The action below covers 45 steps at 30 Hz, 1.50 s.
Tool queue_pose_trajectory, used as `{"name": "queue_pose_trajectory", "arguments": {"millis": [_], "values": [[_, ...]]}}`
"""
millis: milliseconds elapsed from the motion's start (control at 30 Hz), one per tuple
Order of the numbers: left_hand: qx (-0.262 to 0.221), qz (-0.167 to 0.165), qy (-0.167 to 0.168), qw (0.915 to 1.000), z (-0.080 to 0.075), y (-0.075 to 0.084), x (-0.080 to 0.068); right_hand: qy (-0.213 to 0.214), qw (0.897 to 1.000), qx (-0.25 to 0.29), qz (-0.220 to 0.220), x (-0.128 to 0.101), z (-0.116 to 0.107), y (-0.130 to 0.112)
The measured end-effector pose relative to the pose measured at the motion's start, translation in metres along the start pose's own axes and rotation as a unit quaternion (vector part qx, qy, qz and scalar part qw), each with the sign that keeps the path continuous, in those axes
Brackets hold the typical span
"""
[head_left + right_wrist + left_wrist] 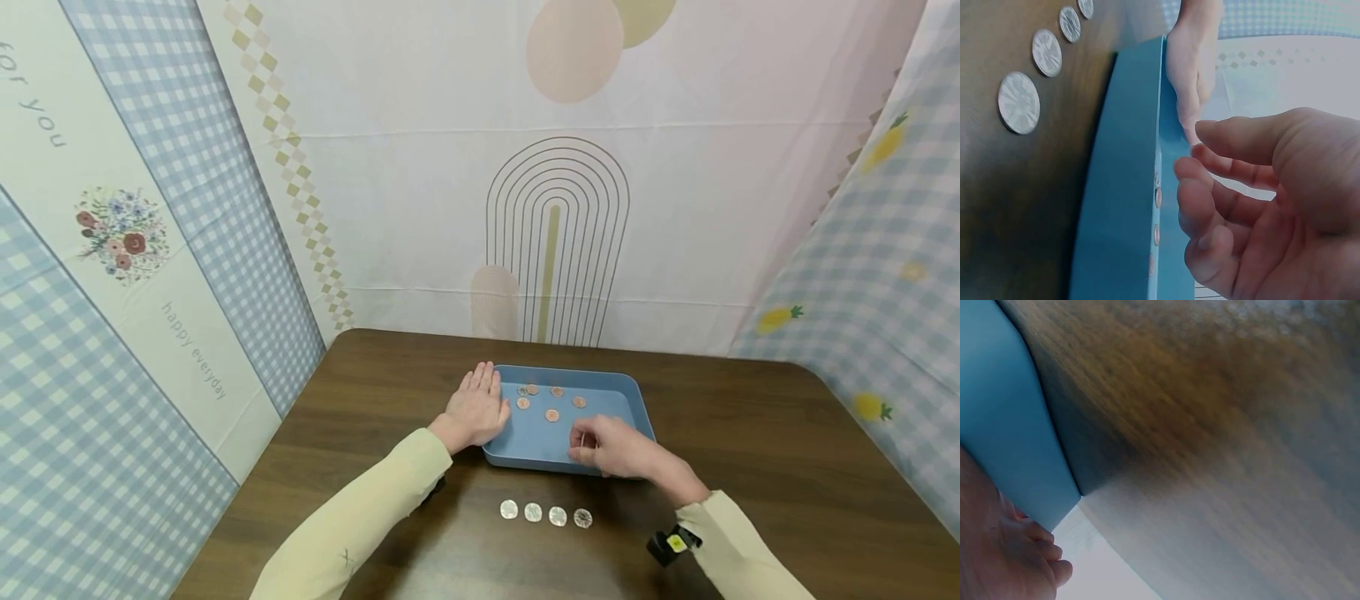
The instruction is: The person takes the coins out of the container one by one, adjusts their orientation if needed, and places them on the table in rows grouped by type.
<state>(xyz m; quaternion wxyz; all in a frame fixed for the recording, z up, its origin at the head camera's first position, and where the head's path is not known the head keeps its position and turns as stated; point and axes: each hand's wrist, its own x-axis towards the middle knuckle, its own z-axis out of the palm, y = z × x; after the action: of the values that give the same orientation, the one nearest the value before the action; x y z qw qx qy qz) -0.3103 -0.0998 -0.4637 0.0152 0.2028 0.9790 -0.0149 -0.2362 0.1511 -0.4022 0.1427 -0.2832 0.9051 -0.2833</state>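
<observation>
A shallow blue tray (525,462) sits on the table with several copper-coloured coins (552,415) and a silver coin (522,390) inside near its far side. My left hand (474,408) rests on the tray's left rim with straight fingers pointing away. Over the tray's near right part hovers my right hand (611,446), its fingers loosely bent. In the right wrist view nothing shows between the thumb (1235,139) and the bent fingers. Several silver coins (533,512) lie in a row on the table in front of the tray.
The brown wooden table (375,400) carries tray and coins. A white patterned cloth (412,208) hangs behind its far edge, with blue checked cloths (247,250) at the sides. A black wrist camera (667,546) is strapped at the right sleeve.
</observation>
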Motion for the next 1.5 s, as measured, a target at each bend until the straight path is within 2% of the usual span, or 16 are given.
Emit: {"name": "queue_pose_trajectory", "arguments": {"millis": [467, 1000, 1233, 1500], "values": [[-0.009, -0.009, -0.002, 0.9999, -0.002, 0.003, 0.005, -0.007, 1.000, 0.006, 0.003, 0.033, -0.020, 0.011], [-0.005, -0.028, -0.001, 0.9996, -0.002, 0.007, 0.019, -0.019, 0.999, -0.037, 0.027, 0.082, -0.040, 0.026], [-0.003, -0.039, -0.007, 0.9992, -0.004, 0.009, 0.024, -0.014, 0.998, -0.054, 0.032, 0.102, -0.042, 0.033], [-0.004, -0.040, -0.011, 0.9991, -0.005, 0.010, 0.029, -0.027, 0.997, -0.056, 0.038, 0.124, -0.042, 0.048]]}}
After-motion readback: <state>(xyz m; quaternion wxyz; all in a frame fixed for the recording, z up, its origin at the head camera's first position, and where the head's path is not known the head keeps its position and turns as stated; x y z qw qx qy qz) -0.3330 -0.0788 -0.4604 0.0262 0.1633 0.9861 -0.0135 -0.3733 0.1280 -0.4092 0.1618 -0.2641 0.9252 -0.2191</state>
